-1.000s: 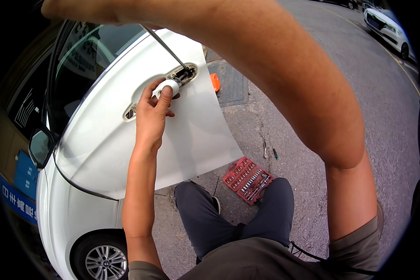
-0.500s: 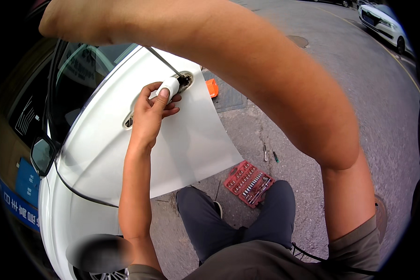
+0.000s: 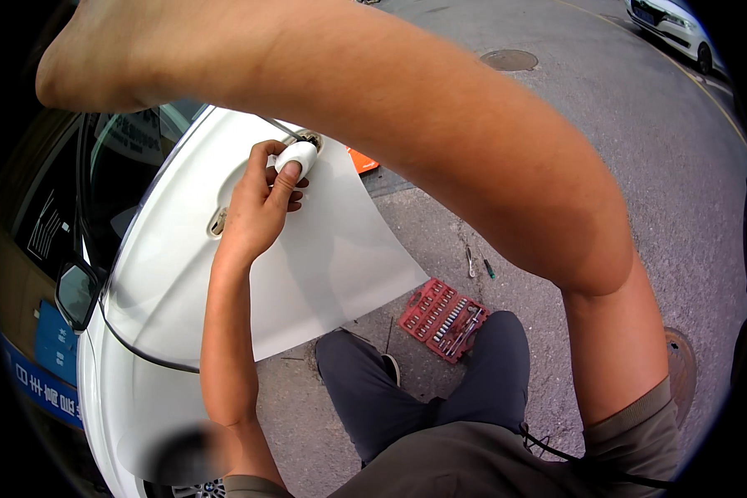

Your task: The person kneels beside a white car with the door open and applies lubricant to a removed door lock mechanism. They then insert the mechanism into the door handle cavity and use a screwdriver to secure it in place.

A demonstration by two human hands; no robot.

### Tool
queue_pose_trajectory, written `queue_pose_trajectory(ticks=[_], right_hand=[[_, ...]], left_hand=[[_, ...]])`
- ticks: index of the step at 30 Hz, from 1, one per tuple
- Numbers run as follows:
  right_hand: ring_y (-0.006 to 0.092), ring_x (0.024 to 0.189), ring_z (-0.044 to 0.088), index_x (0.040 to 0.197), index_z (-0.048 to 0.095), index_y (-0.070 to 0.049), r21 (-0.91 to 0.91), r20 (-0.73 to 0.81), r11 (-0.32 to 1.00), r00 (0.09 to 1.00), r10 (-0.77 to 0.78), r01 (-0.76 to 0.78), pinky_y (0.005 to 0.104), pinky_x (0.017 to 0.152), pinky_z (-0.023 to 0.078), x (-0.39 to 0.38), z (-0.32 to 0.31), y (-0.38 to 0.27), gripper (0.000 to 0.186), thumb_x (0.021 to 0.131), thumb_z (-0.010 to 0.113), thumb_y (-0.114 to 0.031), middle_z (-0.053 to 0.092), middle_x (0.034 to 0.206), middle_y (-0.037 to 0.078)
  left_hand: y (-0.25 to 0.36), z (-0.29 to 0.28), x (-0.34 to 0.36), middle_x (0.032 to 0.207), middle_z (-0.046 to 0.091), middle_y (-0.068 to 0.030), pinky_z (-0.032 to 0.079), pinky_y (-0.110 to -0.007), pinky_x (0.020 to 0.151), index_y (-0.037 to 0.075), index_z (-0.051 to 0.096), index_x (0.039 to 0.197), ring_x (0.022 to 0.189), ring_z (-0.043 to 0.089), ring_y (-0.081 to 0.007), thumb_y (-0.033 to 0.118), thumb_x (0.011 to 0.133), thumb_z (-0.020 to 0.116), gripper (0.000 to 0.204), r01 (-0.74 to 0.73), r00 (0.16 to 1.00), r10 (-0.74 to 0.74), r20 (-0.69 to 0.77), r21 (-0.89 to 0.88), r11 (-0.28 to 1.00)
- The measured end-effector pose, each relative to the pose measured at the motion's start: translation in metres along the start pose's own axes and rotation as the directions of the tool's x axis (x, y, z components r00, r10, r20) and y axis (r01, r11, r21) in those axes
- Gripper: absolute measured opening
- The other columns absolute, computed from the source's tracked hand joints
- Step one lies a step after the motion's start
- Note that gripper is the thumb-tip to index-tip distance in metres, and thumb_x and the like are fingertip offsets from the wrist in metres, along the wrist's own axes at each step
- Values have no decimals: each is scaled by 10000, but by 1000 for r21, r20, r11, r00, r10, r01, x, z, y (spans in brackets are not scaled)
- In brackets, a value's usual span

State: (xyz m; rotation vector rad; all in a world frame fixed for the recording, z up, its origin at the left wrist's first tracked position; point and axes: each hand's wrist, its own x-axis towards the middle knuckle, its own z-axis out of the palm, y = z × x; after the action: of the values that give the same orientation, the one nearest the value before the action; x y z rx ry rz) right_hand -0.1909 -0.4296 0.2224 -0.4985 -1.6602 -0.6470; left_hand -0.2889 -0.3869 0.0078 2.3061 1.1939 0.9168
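Note:
My left hand [image 3: 257,203] is closed on a rounded white door handle piece [image 3: 297,158], thumb on top and fingers underneath. It sits against the opened recess [image 3: 310,139] in the white car door [image 3: 307,282], where dark inner parts show. A thin metal shaft [image 3: 284,128] slants into that recess from beneath my right forearm. Across the top stretches my right arm, with my right hand [image 3: 79,66] at the upper left. Its fingers cannot be seen, nor can the shaft's other end. A second, smaller opening [image 3: 218,222] in the door lies left of my left wrist.
A red socket set case [image 3: 441,319] lies open on the ground by my knees. Beyond it rest a ratchet-like metal tool [image 3: 471,262] and a green-handled tool [image 3: 489,268]. An orange object [image 3: 363,161] shows past the door's edge. A white car [image 3: 671,31] stands far right.
The door and its recess sit slightly further left in view, and my left hand has shifted slightly left with the handle piece. My right hand and wrist appear lower and further left.

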Motion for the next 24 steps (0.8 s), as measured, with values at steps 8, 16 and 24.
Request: queue_pose_trajectory(ticks=[8,16,24], right_hand=[[232,501,485,625,525,-25,-15,-44,1000,999,-25,25,361,509,401,-20,-3,0,135,738,563,-89,505,566,104],[224,480,468,606,510,-26,-16,-95,999,994,-53,51,357,488,388,-55,-15,2,144,725,571,-81,488,544,96],[217,458,450,586,495,-27,-11,-151,996,984,-94,94,353,467,375,-77,-34,4,157,711,578,-74,471,521,89]], left_hand=[[-12,4,3,931,681,-139,570,-319,762,15,471,1289,842,675,-174,269,1032,561,372,-33,999,31,-33,-65,997],[-12,9,6,934,661,-142,584,-333,767,7,426,1366,884,679,-197,246,1029,567,436,11,999,-18,-38,-166,986],[-28,17,6,982,669,-158,581,-351,761,36,425,1401,919,691,-225,288,1006,607,502,-16,996,-5,-88,-238,971]])
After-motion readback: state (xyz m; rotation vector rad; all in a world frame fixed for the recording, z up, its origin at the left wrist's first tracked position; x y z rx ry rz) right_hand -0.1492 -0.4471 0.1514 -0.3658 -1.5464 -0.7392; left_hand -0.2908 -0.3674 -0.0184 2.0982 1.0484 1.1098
